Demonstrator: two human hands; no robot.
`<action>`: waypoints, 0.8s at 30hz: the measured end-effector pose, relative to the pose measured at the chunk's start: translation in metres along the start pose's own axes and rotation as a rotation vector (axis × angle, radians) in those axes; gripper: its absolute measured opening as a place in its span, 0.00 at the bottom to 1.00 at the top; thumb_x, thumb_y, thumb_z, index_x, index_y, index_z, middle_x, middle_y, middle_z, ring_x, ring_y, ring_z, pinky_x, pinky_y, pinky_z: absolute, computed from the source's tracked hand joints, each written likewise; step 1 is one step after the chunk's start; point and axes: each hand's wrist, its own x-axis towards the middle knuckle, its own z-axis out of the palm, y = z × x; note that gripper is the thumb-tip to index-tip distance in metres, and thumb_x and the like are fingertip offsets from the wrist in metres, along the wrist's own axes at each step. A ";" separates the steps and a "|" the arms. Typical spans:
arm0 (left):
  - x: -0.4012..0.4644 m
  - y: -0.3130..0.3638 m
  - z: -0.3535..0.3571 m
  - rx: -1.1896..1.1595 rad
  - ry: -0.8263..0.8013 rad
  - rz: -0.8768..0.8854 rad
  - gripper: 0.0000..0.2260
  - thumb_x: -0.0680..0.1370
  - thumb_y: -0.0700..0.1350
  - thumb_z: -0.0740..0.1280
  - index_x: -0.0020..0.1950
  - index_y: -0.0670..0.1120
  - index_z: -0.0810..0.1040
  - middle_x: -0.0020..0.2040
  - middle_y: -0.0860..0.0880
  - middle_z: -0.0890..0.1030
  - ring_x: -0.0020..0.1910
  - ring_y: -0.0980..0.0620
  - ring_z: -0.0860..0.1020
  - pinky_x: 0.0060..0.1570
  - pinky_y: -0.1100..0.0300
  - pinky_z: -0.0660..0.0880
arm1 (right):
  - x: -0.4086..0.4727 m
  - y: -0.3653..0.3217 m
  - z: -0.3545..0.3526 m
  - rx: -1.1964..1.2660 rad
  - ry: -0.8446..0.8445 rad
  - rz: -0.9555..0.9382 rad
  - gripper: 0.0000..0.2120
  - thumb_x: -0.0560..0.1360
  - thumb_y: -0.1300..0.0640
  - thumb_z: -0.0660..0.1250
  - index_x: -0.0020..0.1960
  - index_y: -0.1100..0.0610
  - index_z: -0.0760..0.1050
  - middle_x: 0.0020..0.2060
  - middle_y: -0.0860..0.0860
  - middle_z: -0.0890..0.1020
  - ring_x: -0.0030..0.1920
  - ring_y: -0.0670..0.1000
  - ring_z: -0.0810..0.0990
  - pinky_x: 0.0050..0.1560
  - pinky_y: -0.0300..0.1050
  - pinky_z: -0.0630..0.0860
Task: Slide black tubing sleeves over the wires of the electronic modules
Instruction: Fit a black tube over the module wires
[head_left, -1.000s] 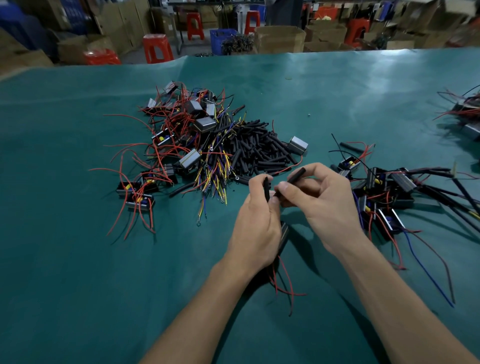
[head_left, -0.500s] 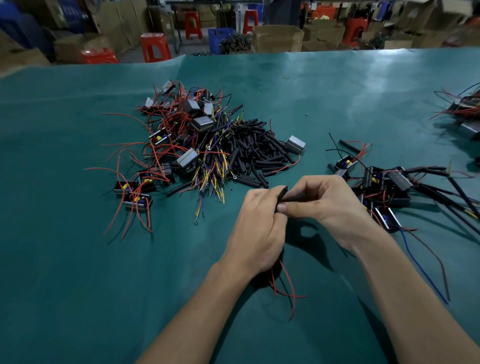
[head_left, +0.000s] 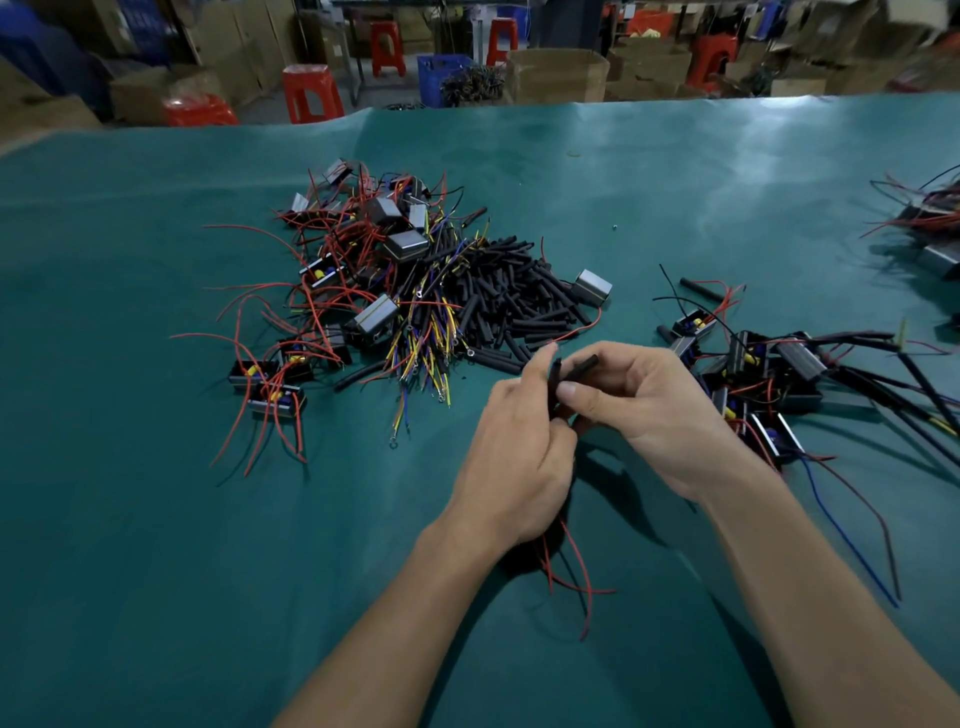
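Head view | left hand (head_left: 511, 457) fingers curled round a wired module's red leads (head_left: 574, 566) above the green bench (head_left: 156, 519) | right hand (head_left: 644, 410) fingers pinch a short black tubing sleeve (head_left: 579, 370) | loose black sleeve pile (head_left: 519, 301) just beyond, unsleeved modules (head_left: 374, 291) far left, sleeved modules (head_left: 779, 374) right

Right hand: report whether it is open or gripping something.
Gripping. The right hand pinches a black sleeve between thumb and curled fingers, against the left hand.

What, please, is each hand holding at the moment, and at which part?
The right hand pinches a short black tubing sleeve near its lower end. The left hand grips a wire bundle; red wires hang beneath it.
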 end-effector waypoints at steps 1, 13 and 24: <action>-0.001 0.000 0.000 0.031 0.034 0.016 0.25 0.77 0.43 0.58 0.76 0.44 0.65 0.66 0.47 0.75 0.64 0.50 0.69 0.67 0.60 0.64 | 0.001 0.000 0.001 -0.045 0.012 -0.017 0.03 0.76 0.69 0.71 0.49 0.64 0.81 0.41 0.55 0.86 0.42 0.49 0.83 0.45 0.39 0.79; -0.002 0.004 -0.009 0.203 0.213 0.018 0.10 0.71 0.46 0.76 0.43 0.46 0.76 0.40 0.53 0.74 0.42 0.50 0.73 0.42 0.57 0.68 | 0.001 -0.002 -0.002 -0.227 0.171 -0.145 0.07 0.76 0.69 0.72 0.46 0.58 0.82 0.40 0.58 0.86 0.40 0.52 0.84 0.43 0.41 0.80; -0.005 0.007 -0.005 0.084 0.322 0.011 0.07 0.72 0.44 0.76 0.43 0.45 0.79 0.39 0.51 0.80 0.40 0.49 0.78 0.43 0.48 0.74 | 0.002 -0.003 -0.004 -0.311 0.175 -0.174 0.07 0.75 0.68 0.73 0.46 0.57 0.83 0.38 0.53 0.86 0.39 0.47 0.83 0.45 0.45 0.82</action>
